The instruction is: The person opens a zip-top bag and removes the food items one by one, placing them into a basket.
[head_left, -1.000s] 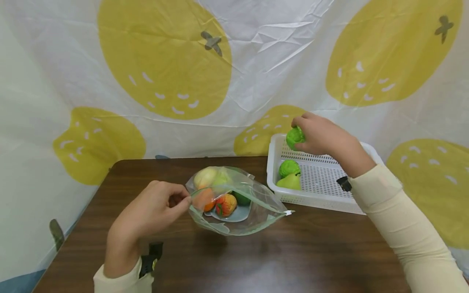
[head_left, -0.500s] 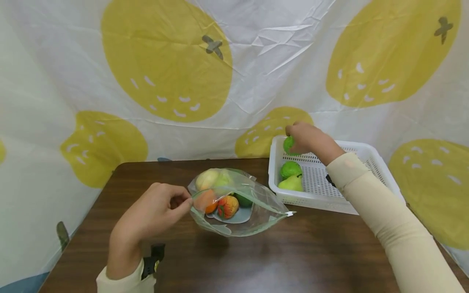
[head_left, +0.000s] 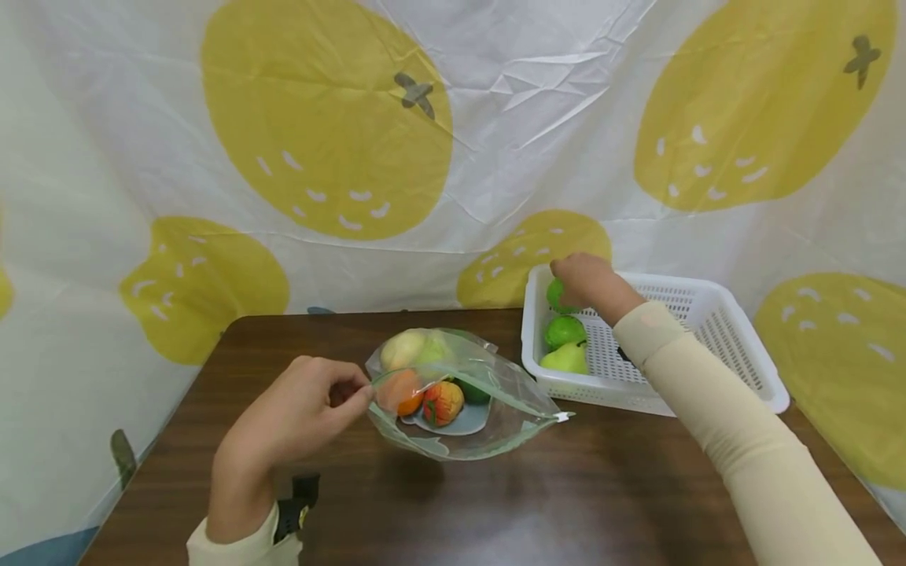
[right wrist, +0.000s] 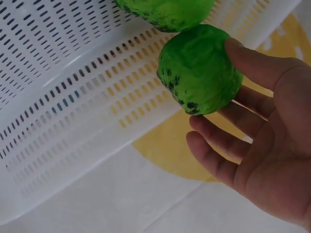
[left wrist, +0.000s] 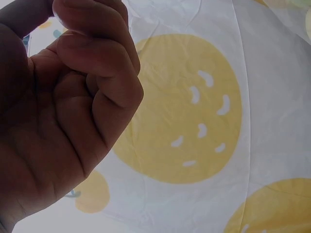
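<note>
Fingers (right wrist: 214,137) of the right hand (head_left: 586,277): lightly grasping one green fruit (right wrist: 199,73), thumb to one side, others behind; ring and little fingers largely free of it. Fruit located inside the wall at the 10 o'clock corner of a white basket (head_left: 736,334). Left hand (head_left: 300,409): thumb and forefinger pinching the mouth of a clear bag (head_left: 506,448) at its 9 o'clock edge; other fingers curled. Basket, between 2 and 3 o'clock from the bag: second green fruit (head_left: 565,332) at 9 o'clock, next to or touching the first; pear (head_left: 565,359) at 8 o'clock, just beside it. Bag, mouth open, on a dark surface (head_left: 552,519), white slider (head_left: 563,417) at 3 o'clock: pale fruit (head_left: 402,350) at 10; yellow-green fruit (head_left: 435,349) near 11; orange (head_left: 405,393) at 9; red-yellow fruit (head_left: 443,403) centrally; dark green item (head_left: 473,391) at 3, partly hidden. Progress, by judgement: partway. Done: two pieces lie free in the basket. Outstanding: the third, not yet let go, and at least five in the bag, out of either hand's grasp; any further contents cannot be told through the film.
</note>
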Motion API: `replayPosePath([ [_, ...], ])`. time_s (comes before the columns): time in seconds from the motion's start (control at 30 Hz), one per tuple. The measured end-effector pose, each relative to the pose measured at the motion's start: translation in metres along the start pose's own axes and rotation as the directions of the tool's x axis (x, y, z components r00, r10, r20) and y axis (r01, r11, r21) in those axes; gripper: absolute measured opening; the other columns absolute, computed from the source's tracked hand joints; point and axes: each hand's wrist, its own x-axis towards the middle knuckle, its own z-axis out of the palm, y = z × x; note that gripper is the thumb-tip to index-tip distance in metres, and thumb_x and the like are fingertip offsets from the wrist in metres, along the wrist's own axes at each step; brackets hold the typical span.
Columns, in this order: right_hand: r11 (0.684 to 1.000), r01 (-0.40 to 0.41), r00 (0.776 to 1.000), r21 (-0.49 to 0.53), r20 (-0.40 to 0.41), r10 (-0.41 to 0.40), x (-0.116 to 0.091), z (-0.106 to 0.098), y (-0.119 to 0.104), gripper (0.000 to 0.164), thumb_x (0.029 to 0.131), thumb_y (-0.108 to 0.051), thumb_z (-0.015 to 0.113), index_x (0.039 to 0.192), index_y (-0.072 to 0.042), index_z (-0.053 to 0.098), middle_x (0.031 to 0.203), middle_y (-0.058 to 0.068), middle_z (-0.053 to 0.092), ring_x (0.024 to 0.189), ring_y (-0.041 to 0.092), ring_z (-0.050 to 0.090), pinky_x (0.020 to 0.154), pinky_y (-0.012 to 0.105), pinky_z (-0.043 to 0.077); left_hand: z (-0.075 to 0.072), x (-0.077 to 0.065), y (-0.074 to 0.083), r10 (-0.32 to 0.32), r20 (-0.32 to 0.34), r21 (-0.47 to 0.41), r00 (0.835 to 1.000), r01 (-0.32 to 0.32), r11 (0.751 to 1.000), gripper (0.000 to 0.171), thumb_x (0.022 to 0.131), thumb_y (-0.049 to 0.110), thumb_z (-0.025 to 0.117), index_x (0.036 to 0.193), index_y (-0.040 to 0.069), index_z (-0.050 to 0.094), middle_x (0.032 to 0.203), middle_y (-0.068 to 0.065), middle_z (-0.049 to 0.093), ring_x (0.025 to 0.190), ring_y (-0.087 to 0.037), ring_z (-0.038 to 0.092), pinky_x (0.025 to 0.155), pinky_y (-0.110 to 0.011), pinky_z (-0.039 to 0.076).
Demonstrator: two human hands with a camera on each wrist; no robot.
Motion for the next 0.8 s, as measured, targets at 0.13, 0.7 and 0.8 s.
replayPosePath([
  [0.13, 1.000, -0.007, 0.999, -0.022, 0.032, 0.007, 0.005, 0.007, 0.001, 0.052, 0.084, -0.022, 0.077, 0.126, 0.001, 0.059, 0.110, 0.023, 0.067, 0.100, 0.041, 0.064, 0.085, 0.054, 0.052, 0.001, -0.001, -0.001, 0.002, -0.004, -0.001, 1.000, -0.002, 1.000, 0.016, 0.094, 0.011, 0.064, 0.082, 0.017, 0.074, 0.068, 0.012, 0.063, 0.061, -0.003, 0.056, 0.059, -0.023, 0.050],
  [0.7, 0.996, -0.009, 0.996, 0.089, 0.087, 0.002, 0.017, 0.022, 0.000, 0.053, 0.087, -0.022, 0.078, 0.129, 0.004, 0.059, 0.120, 0.023, 0.065, 0.112, 0.038, 0.061, 0.098, 0.050, 0.049, 0.001, -0.001, -0.003, -0.005, -0.011, 0.005, 1.000, 0.005, 1.000, 0.016, 0.094, 0.012, 0.064, 0.082, 0.017, 0.074, 0.068, 0.012, 0.064, 0.062, -0.002, 0.057, 0.060, -0.023, 0.050],
  [0.8, 0.996, -0.020, 0.996, 0.091, 0.090, 0.012, 0.017, 0.024, -0.001, 0.052, 0.087, -0.022, 0.079, 0.128, 0.003, 0.059, 0.120, 0.023, 0.064, 0.112, 0.038, 0.061, 0.097, 0.050, 0.048, 0.001, -0.001, -0.003, -0.003, -0.010, 0.002, 1.000, 0.003, 1.000, 0.016, 0.094, 0.012, 0.065, 0.083, 0.017, 0.074, 0.068, 0.012, 0.064, 0.062, -0.003, 0.057, 0.060, -0.023, 0.051],
])
